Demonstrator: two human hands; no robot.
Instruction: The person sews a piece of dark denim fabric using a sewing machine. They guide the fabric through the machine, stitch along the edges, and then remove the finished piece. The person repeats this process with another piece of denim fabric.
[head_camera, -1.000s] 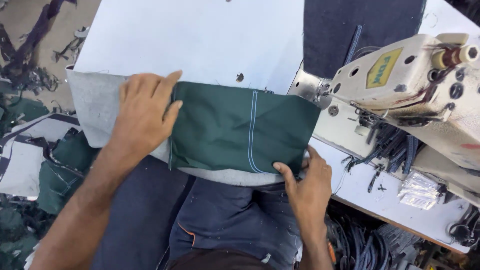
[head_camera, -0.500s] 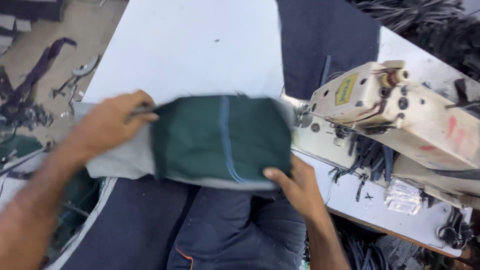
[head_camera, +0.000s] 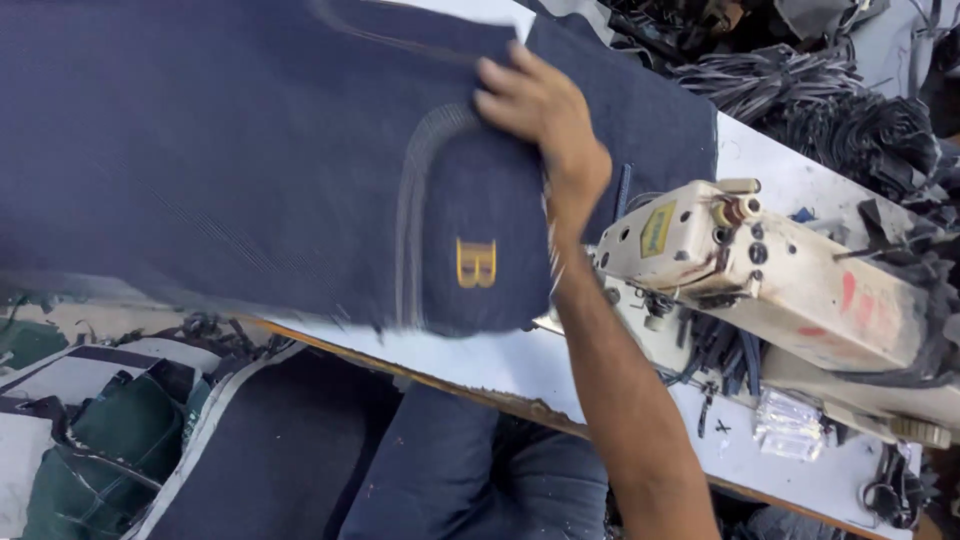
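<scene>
Your right hand (head_camera: 545, 125) lies palm down on the large dark navy cloth panel (head_camera: 250, 150), up near its far right part, with the forearm running back toward you across the front edge of the white worktop (head_camera: 480, 365). The fingers (head_camera: 500, 80) are spread loosely and pressed flat on the cloth; they pin it rather than pinch it. Your left hand is out of view, so its fingers cannot be told.

The navy panel covers most of the worktop from the left edge of the view to just beside the sewing machine, and it looks blurred. It carries a curved line of pale stitching (head_camera: 405, 200) and a small yellow embroidered mark (head_camera: 476, 262), both just below and left of your hand. A second stretch of the same dark cloth lies past your hand toward the far side.

The cream-coloured sewing machine head (head_camera: 770, 270), smudged with red, stands to the right of your wrist, close to it but apart. A small clear plastic packet (head_camera: 788, 425) lies on the worktop below the machine. Dark strips and scraps (head_camera: 800, 90) are heaped at the far right. Below the worktop's edge, at the lower left, sit folded green cloth pieces (head_camera: 100, 450) beside more navy fabric (head_camera: 290, 440).
</scene>
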